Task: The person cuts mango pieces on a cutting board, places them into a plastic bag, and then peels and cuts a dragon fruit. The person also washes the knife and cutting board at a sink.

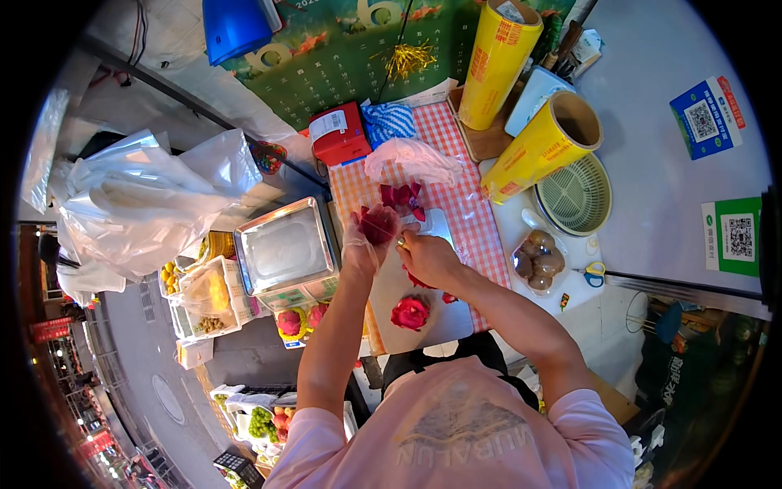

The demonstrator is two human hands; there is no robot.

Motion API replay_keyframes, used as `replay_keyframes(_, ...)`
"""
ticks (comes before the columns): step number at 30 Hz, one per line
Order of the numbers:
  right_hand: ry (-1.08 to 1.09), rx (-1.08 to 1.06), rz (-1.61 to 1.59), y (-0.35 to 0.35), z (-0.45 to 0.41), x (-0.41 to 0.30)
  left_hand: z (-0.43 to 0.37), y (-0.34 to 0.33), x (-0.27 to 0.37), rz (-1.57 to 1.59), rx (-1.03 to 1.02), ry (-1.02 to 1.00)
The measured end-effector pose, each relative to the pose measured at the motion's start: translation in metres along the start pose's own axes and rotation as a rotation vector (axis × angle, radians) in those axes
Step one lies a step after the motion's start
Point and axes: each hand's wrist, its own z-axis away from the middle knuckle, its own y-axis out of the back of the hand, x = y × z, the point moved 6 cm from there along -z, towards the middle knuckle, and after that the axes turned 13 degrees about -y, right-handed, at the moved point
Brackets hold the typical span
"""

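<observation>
My left hand (371, 235), in a thin clear plastic glove, holds a dark red dragon fruit (377, 227) above a metal cutting board (397, 281). Close beside it, my bare right hand (431, 260) is closed round a small tool; only its yellowish end (401, 242) shows, and a blade cannot be made out. Pieces of dark red dragon fruit peel (400, 197) lie beyond my hands. Nearer me on the board is a red, ragged-edged dragon fruit piece (410, 312). Smaller red bits lie partly under my right forearm.
At the left stand a steel tray (287, 247) and whole dragon fruits (291, 323). A pink cloth (415, 160) and red box (339, 134) lie behind the board. To the right are yellow film rolls (531, 153), a green strainer basket (574, 195), packed brown fruit (540, 263) and scissors (593, 274).
</observation>
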Motion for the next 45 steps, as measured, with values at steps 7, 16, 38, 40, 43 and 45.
replay_keyframes(7, -0.03, -0.098, 0.076, -0.011, 0.002, 0.006, 0.023, -0.033, -0.007, -0.152, -0.248, 0.036)
replay_keyframes(16, -0.018, 0.01, 0.4, -0.034, -0.01, 0.019, -0.021, 0.016, 0.009, -0.292, -0.158, -0.124)
replay_keyframes(38, -0.712, 0.2, -0.483, -0.025, 0.126, 0.14, 0.113, 0.112, 0.029, -1.818, -0.157, -0.534)
replay_keyframes(40, -0.63, 0.245, -0.441, -0.03, 0.135, 0.136, 0.131, 0.114, 0.015, -2.124, -0.238, -0.664)
replay_keyframes(43, -0.573, 0.26, -0.386, -0.043, 0.153, 0.135, 0.138, 0.079, -0.007, -2.265, -0.304, -0.694)
replay_keyframes(45, -0.54, 0.279, -0.354, -0.048, 0.159, 0.13, 0.114, 0.067, -0.015, -2.345, -0.424, -0.724)
